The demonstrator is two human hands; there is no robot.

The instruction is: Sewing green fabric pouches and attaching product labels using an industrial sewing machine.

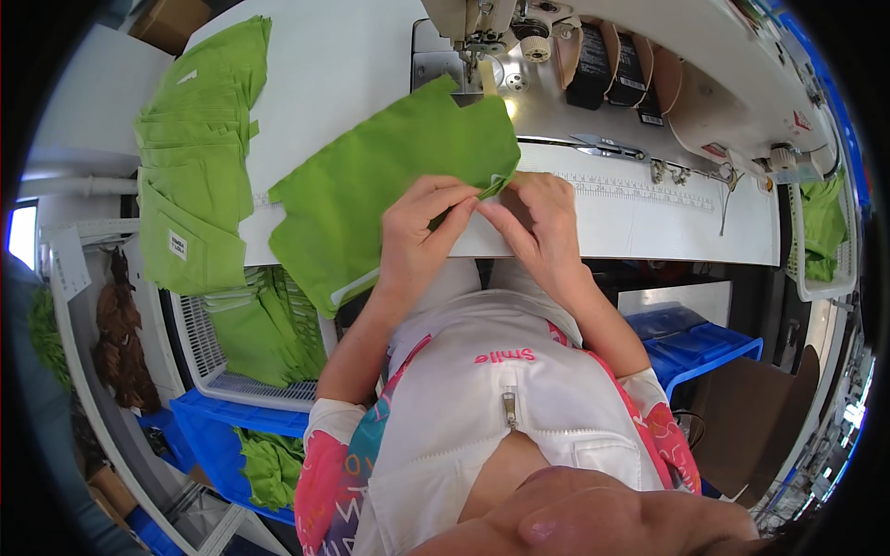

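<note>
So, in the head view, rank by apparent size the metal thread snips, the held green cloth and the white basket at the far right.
1. Held green cloth, clearly largest
2. White basket at the far right, cut into by the view's dark rim
3. Metal thread snips, smallest

The left hand is covering part of the near edge of the green cloth, while the right hand is hiding some of its own fingertips (the small fold between the hands is showing too little to tell its layers). Beyond the hands, the sewing machine is extending past the upper edge of view. Left of the left hand, the tabletop is hiding the far part of the white basket.
</note>
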